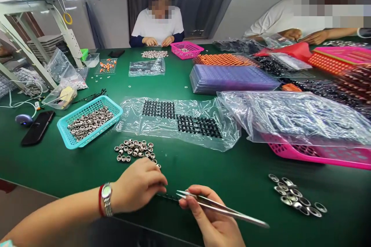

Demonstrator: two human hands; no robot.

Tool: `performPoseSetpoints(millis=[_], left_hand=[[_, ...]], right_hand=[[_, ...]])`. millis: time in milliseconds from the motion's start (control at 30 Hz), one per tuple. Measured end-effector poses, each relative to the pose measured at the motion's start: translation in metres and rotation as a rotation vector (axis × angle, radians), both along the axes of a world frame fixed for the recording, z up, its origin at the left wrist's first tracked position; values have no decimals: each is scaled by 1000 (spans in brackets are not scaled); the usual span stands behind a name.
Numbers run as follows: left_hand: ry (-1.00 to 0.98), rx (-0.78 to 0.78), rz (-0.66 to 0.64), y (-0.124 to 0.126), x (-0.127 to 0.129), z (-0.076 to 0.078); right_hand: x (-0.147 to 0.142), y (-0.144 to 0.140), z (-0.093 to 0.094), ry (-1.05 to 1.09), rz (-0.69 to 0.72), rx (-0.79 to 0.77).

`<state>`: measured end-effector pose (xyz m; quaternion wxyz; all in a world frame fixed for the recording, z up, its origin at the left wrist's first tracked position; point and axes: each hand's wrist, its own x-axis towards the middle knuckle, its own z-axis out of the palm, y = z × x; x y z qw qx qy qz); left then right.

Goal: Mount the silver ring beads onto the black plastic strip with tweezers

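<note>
My left hand (139,185), with a watch (107,197) and a red band at the wrist, is closed with fingertips pinched together. What is between them is hidden. My right hand (213,216) holds metal tweezers (252,220), their two points directed left toward my left hand. A thin dark strip (168,197) shows low between my hands; whether either touches it I cannot tell. Just beyond my left hand lies a loose group of small silver ring-shaped metal pieces (135,149). Larger oval metal rings (295,195) lie to the right of my right hand.
A turquoise basket (62,131) of metal pieces stands left, near a black phone (37,128). Ahead, a clear plastic bag (130,121) bears black bead-like rows (198,125). Stacked clear trays (232,79) and a pink basket (342,158) stand right. Two people work across the table.
</note>
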<state>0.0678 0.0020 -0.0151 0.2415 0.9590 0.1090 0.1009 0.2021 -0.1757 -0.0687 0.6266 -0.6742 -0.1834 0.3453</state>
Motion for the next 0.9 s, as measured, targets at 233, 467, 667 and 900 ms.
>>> performPoseSetpoints(millis=[233, 467, 667, 900], left_hand=[[-212, -165, 26, -50, -33, -19], [-316, 58, 93, -63, -26, -25], [-434, 251, 7, -79, -6, -49], [-278, 275, -45, -84, -4, -58]], right_hand=[[15, -16, -10, -303, -80, -203], [15, -14, 0, -445, -124, -255], [17, -17, -7, -511, -96, -202], [15, -15, -5, -588, -52, -150]])
